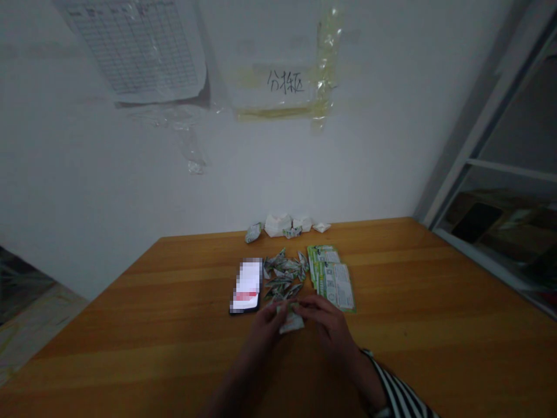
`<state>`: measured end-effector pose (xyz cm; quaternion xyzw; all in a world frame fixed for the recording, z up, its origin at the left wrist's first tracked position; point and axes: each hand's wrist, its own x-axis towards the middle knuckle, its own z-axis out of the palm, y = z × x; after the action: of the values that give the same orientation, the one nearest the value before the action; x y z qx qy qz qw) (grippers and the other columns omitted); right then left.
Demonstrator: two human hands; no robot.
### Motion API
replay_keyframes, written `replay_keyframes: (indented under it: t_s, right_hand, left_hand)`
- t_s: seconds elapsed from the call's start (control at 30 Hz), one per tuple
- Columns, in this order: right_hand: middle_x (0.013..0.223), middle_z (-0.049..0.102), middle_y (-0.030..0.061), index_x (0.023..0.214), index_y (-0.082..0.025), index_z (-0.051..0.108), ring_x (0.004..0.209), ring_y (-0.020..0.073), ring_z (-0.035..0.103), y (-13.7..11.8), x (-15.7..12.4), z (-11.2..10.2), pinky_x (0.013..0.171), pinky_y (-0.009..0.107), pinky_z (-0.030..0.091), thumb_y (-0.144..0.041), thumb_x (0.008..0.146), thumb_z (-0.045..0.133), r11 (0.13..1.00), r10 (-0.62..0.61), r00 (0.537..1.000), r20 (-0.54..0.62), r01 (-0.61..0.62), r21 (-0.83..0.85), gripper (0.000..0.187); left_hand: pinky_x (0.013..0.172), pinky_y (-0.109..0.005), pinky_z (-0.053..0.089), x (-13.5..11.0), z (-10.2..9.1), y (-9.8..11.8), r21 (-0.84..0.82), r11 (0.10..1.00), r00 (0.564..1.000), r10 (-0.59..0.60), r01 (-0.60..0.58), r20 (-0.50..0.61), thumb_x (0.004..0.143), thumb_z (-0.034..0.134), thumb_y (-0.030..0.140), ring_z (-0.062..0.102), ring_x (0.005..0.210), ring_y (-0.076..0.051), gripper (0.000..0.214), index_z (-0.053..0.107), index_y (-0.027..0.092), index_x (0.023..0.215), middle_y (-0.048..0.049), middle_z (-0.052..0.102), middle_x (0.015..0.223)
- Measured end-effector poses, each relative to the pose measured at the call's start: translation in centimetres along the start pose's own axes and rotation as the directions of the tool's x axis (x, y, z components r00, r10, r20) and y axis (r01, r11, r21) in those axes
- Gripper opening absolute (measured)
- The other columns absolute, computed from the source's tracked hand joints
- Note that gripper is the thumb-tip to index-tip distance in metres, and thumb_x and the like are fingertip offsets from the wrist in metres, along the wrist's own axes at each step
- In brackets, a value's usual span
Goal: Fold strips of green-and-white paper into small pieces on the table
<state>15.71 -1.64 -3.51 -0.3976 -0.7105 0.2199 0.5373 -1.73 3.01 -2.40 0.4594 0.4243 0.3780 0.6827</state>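
My left hand [265, 328] and my right hand [328, 331] meet at the near middle of the wooden table, pinching a small folded piece of white-and-green printed paper [291, 321] between their fingertips. Just beyond them lies a loose pile of several small folded paper pieces [282, 276]. A stack of flat green-and-white printed sheets [333, 281] lies to the right of the pile, near my right hand. To the left of the pile, a smartphone [246, 285] lies face up with its screen lit.
Several crumpled white and green paper pieces [278, 225] sit along the table's far edge against a white wall. Taped papers [139, 49] hang on the wall. A metal-framed window or cabinet [491, 162] stands at the right. The wooden table [413, 325] extends well to both sides.
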Motion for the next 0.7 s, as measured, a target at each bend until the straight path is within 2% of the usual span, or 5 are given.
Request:
replay_keyframes:
  t_s: [0.1, 0.17, 0.23, 0.4, 0.7]
  right_hand:
    - [0.111, 0.069, 0.0079, 0.114, -0.027, 0.068, 0.105, 0.0211, 0.062, 0.0, 0.0, 0.3, 0.090, 0.034, 0.049, -0.029, 0.095, 0.045, 0.980, 0.162, 0.982, -0.098, -0.148, 0.130, 0.030]
    - [0.112, 0.069, 0.0084, 0.117, -0.025, 0.065, 0.107, 0.0223, 0.062, 0.1, 0.1, 0.4, 0.091, 0.035, 0.049, -0.033, 0.094, 0.048, 0.938, 0.295, 0.944, -0.148, -0.257, 0.231, 0.030]
    - [0.111, 0.070, 0.0091, 0.116, -0.023, 0.065, 0.104, 0.0232, 0.064, 0.3, 0.2, 0.6, 0.089, 0.035, 0.050, -0.036, 0.091, 0.053, 0.893, 0.383, 0.916, -0.119, -0.334, 0.303, 0.031]
    - [0.091, 0.072, 0.0086, 0.096, -0.017, 0.070, 0.082, 0.0222, 0.067, 1.2, 0.0, 1.5, 0.073, 0.032, 0.053, -0.041, 0.081, 0.066, 0.844, 0.461, 0.888, -0.009, -0.435, 0.313, 0.030]
    - [0.065, 0.065, 0.0010, 0.069, -0.016, 0.066, 0.063, 0.0159, 0.060, 1.6, 0.0, 2.0, 0.059, 0.025, 0.048, -0.048, 0.071, 0.072, 0.788, 0.542, 0.838, -0.058, -0.484, 0.380, 0.032]
  left_hand:
    - [0.061, -0.025, 0.049, 0.1, -0.2, 0.0, 0.098, 0.994, 0.997, 0.056, -0.051, -0.053, 0.056, 0.084, 0.045, 0.064, 0.065, -0.018, 0.052, 0.072, 0.013, 0.095, -0.0057, 0.074, 0.080]
    - [0.060, -0.025, 0.049, -0.1, -0.3, 0.1, 0.153, 0.982, 0.989, 0.127, -0.114, -0.078, 0.059, 0.082, 0.044, 0.064, 0.068, -0.018, 0.052, 0.071, 0.015, 0.100, -0.0061, 0.073, 0.086]
    - [0.063, -0.026, 0.050, -0.2, -0.2, 0.1, 0.196, 0.967, 0.982, 0.177, -0.161, -0.065, 0.065, 0.077, 0.047, 0.065, 0.073, -0.020, 0.049, 0.070, 0.016, 0.103, -0.0073, 0.073, 0.091]
    - [0.074, -0.032, 0.053, -0.7, 0.4, 0.3, 0.228, 0.953, 0.978, 0.208, -0.198, -0.021, 0.072, 0.068, 0.054, 0.065, 0.092, -0.027, 0.047, 0.072, 0.018, 0.101, -0.0106, 0.072, 0.102]
    - [0.080, -0.035, 0.052, -1.1, 1.2, 0.1, 0.295, 0.924, 0.970, 0.241, -0.243, 0.043, 0.072, 0.072, 0.040, 0.065, 0.093, -0.027, 0.040, 0.071, 0.017, 0.104, -0.0111, 0.072, 0.103]
